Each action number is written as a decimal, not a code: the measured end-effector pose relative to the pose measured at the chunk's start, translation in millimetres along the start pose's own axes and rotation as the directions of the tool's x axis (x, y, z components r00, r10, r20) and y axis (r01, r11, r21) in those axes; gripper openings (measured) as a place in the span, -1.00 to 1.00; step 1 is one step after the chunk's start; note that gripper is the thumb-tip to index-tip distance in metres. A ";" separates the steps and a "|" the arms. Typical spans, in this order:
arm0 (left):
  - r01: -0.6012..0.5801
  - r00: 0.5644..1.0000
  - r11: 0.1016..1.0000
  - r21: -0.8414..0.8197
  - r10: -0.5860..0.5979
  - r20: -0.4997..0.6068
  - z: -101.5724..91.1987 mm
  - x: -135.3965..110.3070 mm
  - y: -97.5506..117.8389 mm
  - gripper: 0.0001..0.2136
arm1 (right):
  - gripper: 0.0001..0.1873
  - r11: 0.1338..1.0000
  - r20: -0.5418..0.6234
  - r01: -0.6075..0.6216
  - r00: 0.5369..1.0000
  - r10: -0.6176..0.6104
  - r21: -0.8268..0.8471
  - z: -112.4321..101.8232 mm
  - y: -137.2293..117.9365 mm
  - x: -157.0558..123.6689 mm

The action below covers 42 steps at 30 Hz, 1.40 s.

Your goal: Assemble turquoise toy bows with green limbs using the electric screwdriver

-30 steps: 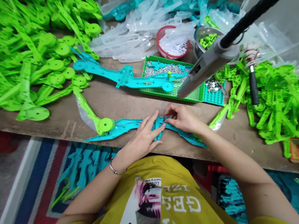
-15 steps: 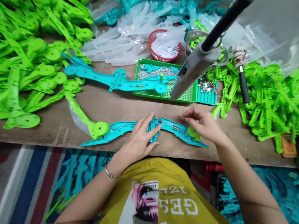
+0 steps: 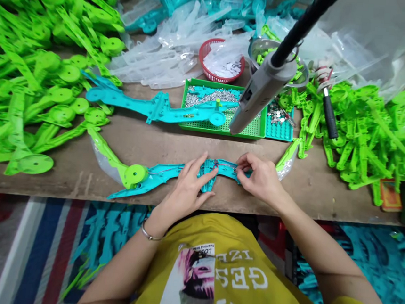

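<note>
A turquoise plastic bow-shaped shell (image 3: pixel 165 170) lies near the table's front edge, its inner side up, with thin wires running along it. My left hand (image 3: pixel 190 181) rests on the shell's middle with fingers spread. Over the shell's right half, my right hand (image 3: pixel 259 176) has thumb and fingertips drawn together by the wires and a small metal part. What sits between those fingertips is too small to make out. A lime-green arm (image 3: pixel 113 158) with a round end is set on the shell's left part. Another lime-green arm (image 3: pixel 289 155) shows beyond my right hand, its near end hidden.
Over the table hangs a grey electric screwdriver (image 3: pixel 260 93). Behind lie a turquoise shell (image 3: pixel 128 105), a green tray (image 3: pixel 222 131) of screws, a red basket (image 3: pixel 204 67) and a black-handled tool (image 3: pixel 329 116). Lime-green parts pile up left (image 3: pixel 24 79) and right (image 3: pixel 377 139).
My right hand has moved left along the shell, from its right end to the wires nearer the middle, and its fingertips have drawn together. My left hand stays in place.
</note>
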<state>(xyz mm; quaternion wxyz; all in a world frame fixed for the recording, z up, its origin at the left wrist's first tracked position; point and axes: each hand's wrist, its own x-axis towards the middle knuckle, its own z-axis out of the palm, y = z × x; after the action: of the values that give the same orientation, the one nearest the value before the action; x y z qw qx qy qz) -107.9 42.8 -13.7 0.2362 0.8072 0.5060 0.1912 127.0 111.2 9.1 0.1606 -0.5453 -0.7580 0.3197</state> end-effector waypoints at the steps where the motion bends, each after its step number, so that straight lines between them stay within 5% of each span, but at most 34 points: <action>1: 0.001 1.000 1.000 0.002 -0.001 0.001 -0.1 0.0 0.2 -0.43 | -0.85 1.000 0.009 -0.008 1.000 0.009 -0.008 -0.6 -0.5 0.9; 10: 0.015 1.000 1.000 0.022 -0.015 0.014 -3.4 0.1 3.2 -0.43 | -0.85 0.990 0.056 -0.093 0.993 0.100 -0.104 -9.2 -2.6 4.5; 17: 0.039 0.999 0.999 0.028 -0.040 0.028 -4.5 0.1 5.2 -0.44 | -0.76 0.988 0.155 -0.039 0.986 0.063 -0.152 -20.1 2.3 2.4; 23: 0.033 0.999 0.999 0.032 -0.034 0.023 -5.1 -0.1 4.7 -0.43 | -0.75 0.982 0.043 0.088 0.996 -0.082 -0.165 -15.5 9.3 -9.4; 31: 0.024 1.000 0.999 0.040 -0.025 0.011 -3.4 -0.3 3.9 -0.43 | -0.79 0.972 -0.036 -0.038 0.999 0.030 -0.230 -3.8 10.8 -22.9; 42: 0.042 0.999 0.999 -0.013 -0.041 0.016 -3.7 0.0 4.2 -0.42 | -0.74 0.934 0.032 0.105 0.994 -0.100 -0.343 -10.3 -6.9 -9.6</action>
<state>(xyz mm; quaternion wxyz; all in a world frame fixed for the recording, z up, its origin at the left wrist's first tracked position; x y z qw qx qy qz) -106.9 41.9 -8.3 0.2495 0.7964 0.5194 0.1833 131.5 104.1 22.4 0.0739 -0.5225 -0.8307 0.1774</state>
